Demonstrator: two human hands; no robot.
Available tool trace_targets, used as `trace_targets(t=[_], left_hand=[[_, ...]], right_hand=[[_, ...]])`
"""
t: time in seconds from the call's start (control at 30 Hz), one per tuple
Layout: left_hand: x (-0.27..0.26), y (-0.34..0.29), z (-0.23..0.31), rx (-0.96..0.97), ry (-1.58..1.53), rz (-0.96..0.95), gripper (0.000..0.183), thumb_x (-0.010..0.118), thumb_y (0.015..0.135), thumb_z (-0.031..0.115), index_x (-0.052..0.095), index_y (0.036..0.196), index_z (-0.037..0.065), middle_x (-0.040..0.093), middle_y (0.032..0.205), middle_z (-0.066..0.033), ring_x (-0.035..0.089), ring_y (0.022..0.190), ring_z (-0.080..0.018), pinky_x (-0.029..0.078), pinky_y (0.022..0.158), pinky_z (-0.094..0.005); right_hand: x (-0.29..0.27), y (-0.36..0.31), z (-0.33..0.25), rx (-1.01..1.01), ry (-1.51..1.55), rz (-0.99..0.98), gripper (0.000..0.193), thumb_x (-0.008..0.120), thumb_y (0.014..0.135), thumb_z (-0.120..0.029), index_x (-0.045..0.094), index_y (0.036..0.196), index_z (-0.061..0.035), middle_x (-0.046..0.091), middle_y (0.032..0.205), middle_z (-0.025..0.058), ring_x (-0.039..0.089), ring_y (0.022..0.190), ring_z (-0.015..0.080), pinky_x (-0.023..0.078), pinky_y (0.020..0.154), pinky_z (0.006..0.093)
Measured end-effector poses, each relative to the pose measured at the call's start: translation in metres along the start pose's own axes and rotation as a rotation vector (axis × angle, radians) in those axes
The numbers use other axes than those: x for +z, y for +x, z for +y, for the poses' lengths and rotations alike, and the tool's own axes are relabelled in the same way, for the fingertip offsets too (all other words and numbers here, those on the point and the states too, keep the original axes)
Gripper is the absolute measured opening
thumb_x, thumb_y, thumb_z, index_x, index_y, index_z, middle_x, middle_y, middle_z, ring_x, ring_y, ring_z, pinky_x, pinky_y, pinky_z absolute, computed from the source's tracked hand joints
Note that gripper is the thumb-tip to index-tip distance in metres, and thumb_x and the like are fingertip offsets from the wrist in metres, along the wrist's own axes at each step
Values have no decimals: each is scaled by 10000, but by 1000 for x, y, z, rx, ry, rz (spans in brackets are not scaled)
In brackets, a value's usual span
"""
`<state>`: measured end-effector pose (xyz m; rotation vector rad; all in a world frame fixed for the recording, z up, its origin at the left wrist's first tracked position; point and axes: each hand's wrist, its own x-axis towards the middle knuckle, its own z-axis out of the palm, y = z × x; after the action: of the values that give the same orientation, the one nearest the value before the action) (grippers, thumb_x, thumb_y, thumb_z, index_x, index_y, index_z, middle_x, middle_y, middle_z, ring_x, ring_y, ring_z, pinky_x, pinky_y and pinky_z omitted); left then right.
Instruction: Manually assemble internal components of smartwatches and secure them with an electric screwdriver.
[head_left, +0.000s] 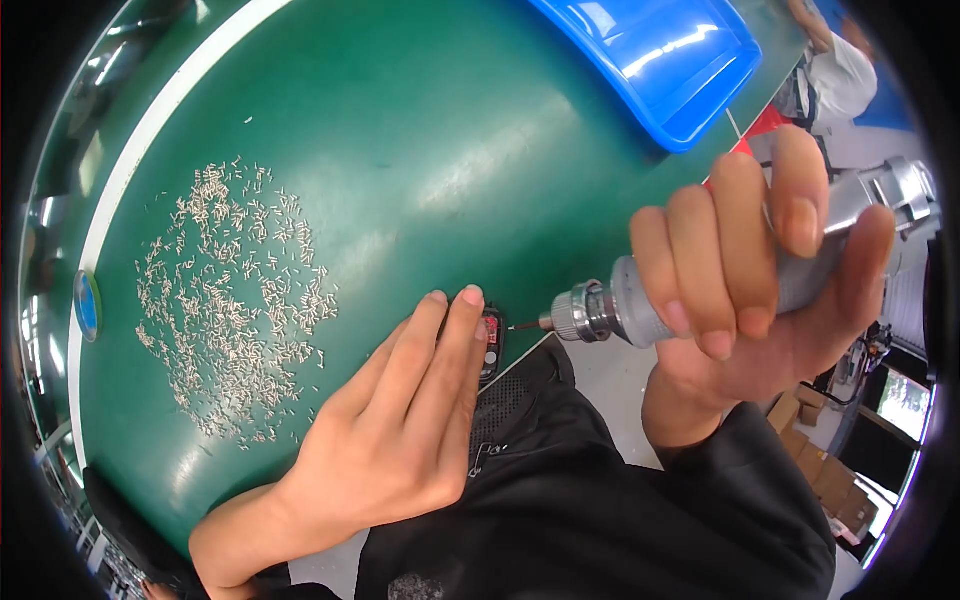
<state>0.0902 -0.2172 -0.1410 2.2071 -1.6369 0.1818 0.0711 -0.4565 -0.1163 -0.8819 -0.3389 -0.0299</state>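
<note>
At the table's near edge lies a small black device (490, 358) with a red part showing inside it. My left hand (385, 435) holds it down, fingers stretched together along its left side and partly covering it; the thumb is hidden. My right hand (735, 270) is wrapped round a grey and silver electric screwdriver (635, 305), tilted with its body up to the right. The thin screwdriver bit (530, 325) points left at the device's right side, its tip at or very close to it. Whether the tip touches cannot be made out.
Many tiny silver screws (240, 340) lie spread over the green tabletop (400, 130) on the left. A blue plastic bin (675, 138) stands at the far right of the table. A small round blue object (88, 305) sits by the left edge. Another person (842, 80) is at the upper right.
</note>
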Motion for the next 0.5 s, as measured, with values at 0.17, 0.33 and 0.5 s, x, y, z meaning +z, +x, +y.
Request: trace_targets(t=[0.17, 0.33, 0.5], left_hand=[[0, 1, -2, 17, 16, 7, 361, 674, 635, -47, 658, 980, -152, 644, 1116, -248, 650, 976, -346, 577, 735, -372], [5, -3, -7, 15, 17, 50, 345, 671, 634, -46, 662, 963, -149, 660, 1083, -243, 655, 966, -343, 577, 743, -364], [6, -5, -7, -10, -8, 59, 330, 667, 633, -32, 666, 943, -144, 665, 1072, -239, 658, 956, -341, 577, 740, -357]], right_hand=[[-4, 5, -1, 114, -52, -50, 374, 365, 1020, -436, 485, 939, -91, 457, 596, -3, 467, 510, 124, 417, 580, 305], [4, 5, 9, 86, -73, -6, 361, 363, 1022, -426, 476, 942, -92, 458, 600, 0, 471, 512, 121, 413, 572, 295], [12, 7, 12, 82, -142, 11, 332, 383, 1021, -407, 468, 952, -94, 465, 607, 4, 485, 518, 123, 410, 569, 291]])
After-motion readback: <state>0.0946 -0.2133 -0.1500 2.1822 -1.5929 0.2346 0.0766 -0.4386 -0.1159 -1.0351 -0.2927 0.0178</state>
